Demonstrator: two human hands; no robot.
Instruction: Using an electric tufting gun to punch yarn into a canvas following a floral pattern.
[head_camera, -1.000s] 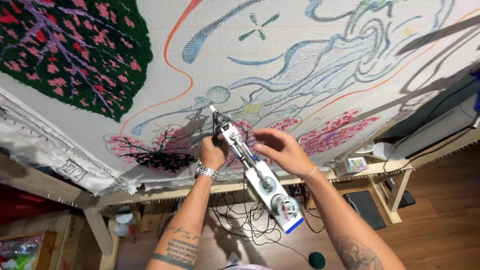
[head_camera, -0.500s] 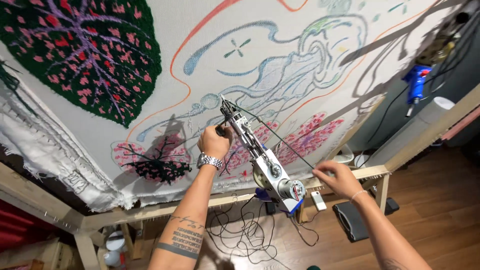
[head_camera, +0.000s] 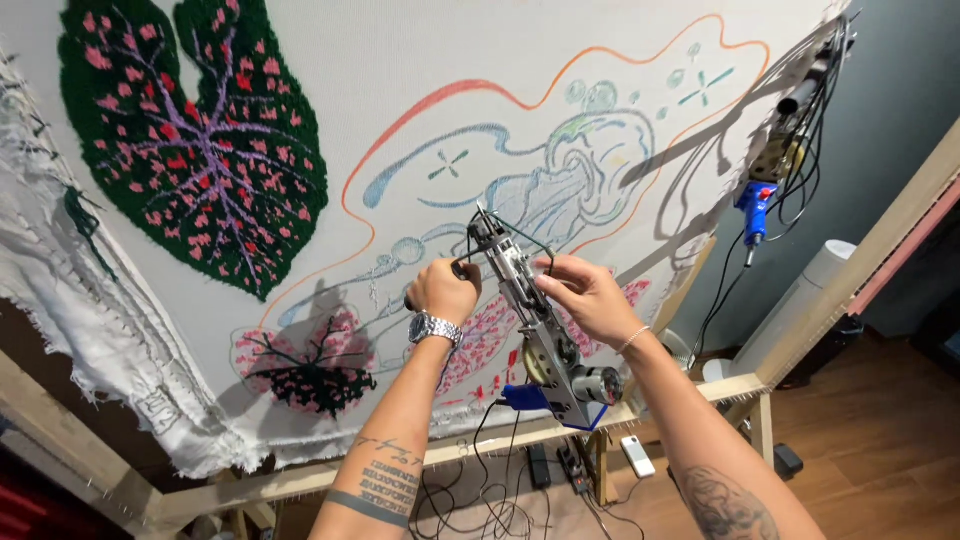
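A metal tufting gun (head_camera: 535, 330) with a blue base and a motor at its lower end is held up in front of a white tufting cloth (head_camera: 420, 110). My left hand (head_camera: 443, 290), a steel watch on its wrist, grips the gun's black handle. My right hand (head_camera: 585, 295) rests its fingers on the gun's upper body, near a dark yarn strand running to the needle tip. The cloth carries a finished dark green leaf with pink spots (head_camera: 195, 150) and coloured outline drawings. A small black and pink tufted patch (head_camera: 310, 370) lies lower left.
The cloth is stretched on a wooden frame (head_camera: 500, 440). A second, blue tool (head_camera: 755, 205) hangs with cables at the frame's upper right. Black cords (head_camera: 480, 500) and a power strip lie on the wooden floor below. A white cylinder (head_camera: 810, 290) stands to the right.
My right hand has come up from low on the right, beside the motor, to the gun's upper body. The view has shifted, showing more of the green leaf and the right side.
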